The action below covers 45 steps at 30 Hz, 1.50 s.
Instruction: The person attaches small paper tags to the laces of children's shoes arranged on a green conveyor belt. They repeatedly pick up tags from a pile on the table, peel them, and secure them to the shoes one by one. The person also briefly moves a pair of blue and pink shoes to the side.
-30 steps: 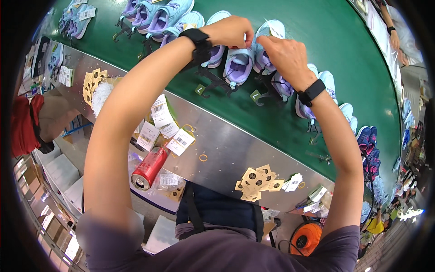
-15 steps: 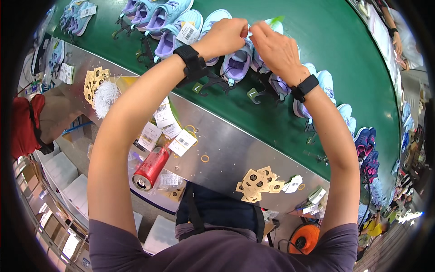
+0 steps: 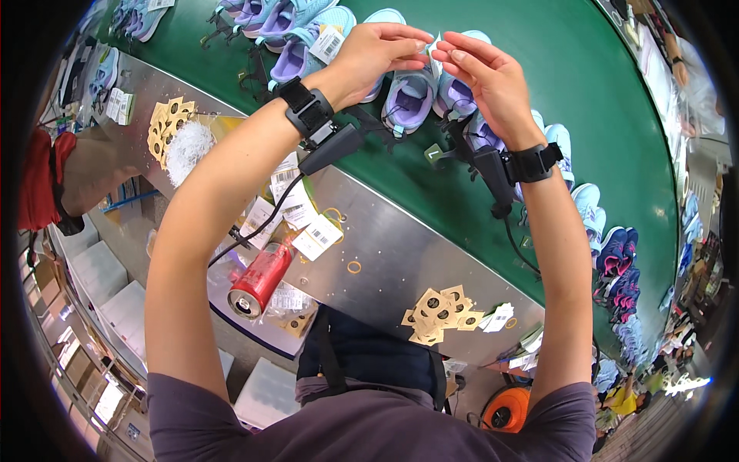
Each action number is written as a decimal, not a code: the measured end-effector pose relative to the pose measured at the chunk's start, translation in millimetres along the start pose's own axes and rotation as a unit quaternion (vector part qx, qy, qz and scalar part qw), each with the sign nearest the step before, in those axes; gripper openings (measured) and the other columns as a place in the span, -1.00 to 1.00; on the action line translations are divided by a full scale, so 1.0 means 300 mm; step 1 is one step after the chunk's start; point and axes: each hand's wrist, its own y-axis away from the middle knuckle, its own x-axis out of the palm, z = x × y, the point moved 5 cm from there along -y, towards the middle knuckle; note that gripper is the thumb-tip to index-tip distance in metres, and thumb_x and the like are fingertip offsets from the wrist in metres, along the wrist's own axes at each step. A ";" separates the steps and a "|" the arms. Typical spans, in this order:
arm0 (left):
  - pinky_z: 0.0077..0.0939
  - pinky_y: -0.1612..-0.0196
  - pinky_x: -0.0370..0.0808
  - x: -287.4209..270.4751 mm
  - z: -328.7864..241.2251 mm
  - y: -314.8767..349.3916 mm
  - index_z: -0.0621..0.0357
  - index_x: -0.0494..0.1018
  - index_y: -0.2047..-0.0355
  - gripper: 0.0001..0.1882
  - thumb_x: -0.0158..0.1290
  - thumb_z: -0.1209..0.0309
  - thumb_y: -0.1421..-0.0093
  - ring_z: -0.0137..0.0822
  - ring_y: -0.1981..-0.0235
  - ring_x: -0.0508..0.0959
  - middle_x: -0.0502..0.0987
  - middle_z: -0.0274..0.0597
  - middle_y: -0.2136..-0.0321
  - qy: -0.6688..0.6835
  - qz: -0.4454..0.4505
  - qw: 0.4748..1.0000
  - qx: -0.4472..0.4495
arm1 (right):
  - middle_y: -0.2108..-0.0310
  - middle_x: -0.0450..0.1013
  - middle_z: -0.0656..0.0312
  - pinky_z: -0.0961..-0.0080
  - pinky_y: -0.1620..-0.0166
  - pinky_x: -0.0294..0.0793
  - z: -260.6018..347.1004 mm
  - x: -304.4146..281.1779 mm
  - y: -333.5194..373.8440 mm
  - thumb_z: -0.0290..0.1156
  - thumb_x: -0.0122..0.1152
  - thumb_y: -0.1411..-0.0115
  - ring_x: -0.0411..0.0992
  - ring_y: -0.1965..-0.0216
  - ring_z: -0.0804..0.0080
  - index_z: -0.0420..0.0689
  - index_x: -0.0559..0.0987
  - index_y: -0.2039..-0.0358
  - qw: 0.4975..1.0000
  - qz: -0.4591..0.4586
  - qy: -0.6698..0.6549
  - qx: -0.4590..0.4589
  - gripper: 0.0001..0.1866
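Note:
Both my hands are raised over a row of pale blue sneakers with lilac linings on a green belt. My left hand (image 3: 389,52) is open, its fingers stretched toward the right. Facing it, my right hand (image 3: 493,81) has its fingers loosely extended and apart. Between the fingertips a narrow white tag (image 3: 436,54) stands nearly edge-on above a sneaker (image 3: 408,102); whether my right fingertips touch it I cannot tell. Left of my left hand, another sneaker carries a white barcode tag (image 3: 328,44). Black plastic hangers are attached to several shoes.
Along the steel ledge (image 3: 385,266) lie barcode tags (image 3: 315,237), a red can (image 3: 262,281), rubber bands (image 3: 353,267), a heap of tan paper squares (image 3: 439,312) and white string (image 3: 188,152). Dark blue and pink sneakers (image 3: 616,250) stand on the right. Another person's hand shows at the upper right.
My closed, pinching fingers have opened and both wrists have turned, showing the palms. A white tag now shows between my hands. The shoes have shifted slightly in view.

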 end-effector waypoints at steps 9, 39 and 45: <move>-0.62 0.21 0.51 -0.008 -0.005 -0.025 0.36 0.36 0.04 -0.64 0.08 0.47 -0.17 -0.41 0.29 0.56 0.54 -0.12 0.30 -0.079 0.015 0.996 0.043 | 0.22 0.53 0.10 0.55 0.18 0.54 0.006 0.012 -0.041 -0.45 0.11 -0.20 0.51 0.18 0.43 -0.27 0.47 0.08 0.997 -0.015 0.067 -0.021 -0.72; -0.32 0.33 0.41 0.628 0.219 0.592 0.18 0.48 0.44 -0.82 0.18 0.35 -0.02 -0.08 0.41 0.48 0.44 -0.15 0.50 -0.459 0.237 0.822 0.241 | 0.55 0.46 0.35 0.74 0.47 0.32 0.043 -0.322 1.051 -0.37 0.09 -0.23 0.34 0.53 0.72 -0.22 0.53 0.33 0.914 -0.297 0.272 0.054 -0.82; -0.30 0.34 0.33 0.623 0.539 0.770 0.15 0.39 0.49 -0.74 0.21 0.32 0.12 -0.16 0.38 0.40 0.33 -0.21 0.53 -0.545 0.308 0.750 0.212 | 0.55 0.37 0.25 0.44 0.44 0.37 -0.221 -0.325 1.550 -0.20 0.32 0.01 0.39 0.55 0.31 -0.15 0.49 0.38 0.710 -0.336 0.571 0.237 -0.69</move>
